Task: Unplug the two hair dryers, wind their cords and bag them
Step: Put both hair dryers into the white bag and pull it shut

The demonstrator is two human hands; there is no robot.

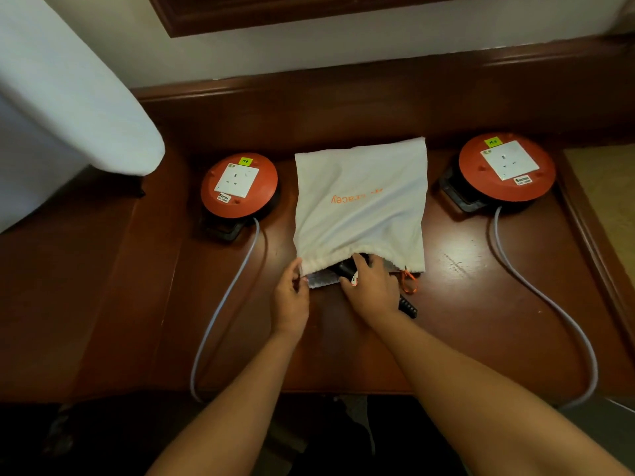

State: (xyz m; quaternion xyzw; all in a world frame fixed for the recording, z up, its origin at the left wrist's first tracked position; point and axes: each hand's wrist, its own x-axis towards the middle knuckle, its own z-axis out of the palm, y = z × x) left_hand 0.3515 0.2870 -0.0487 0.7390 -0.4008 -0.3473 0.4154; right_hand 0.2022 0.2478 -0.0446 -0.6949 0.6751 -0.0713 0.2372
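Note:
A white drawstring bag with orange lettering lies in the middle of the wooden table, its mouth facing me. My left hand pinches the left edge of the bag's mouth. My right hand grips a black hair dryer whose front end sits inside the mouth. A ribbed black part of it sticks out below my right wrist. An orange drawstring hangs at the right corner. Whether a second dryer is inside the bag is hidden.
Two orange extension reels with white sockets stand on the table, one at the left and one at the right; both sockets show no plug. Their grey cables loop toward the front edge. A white padded board overhangs at left.

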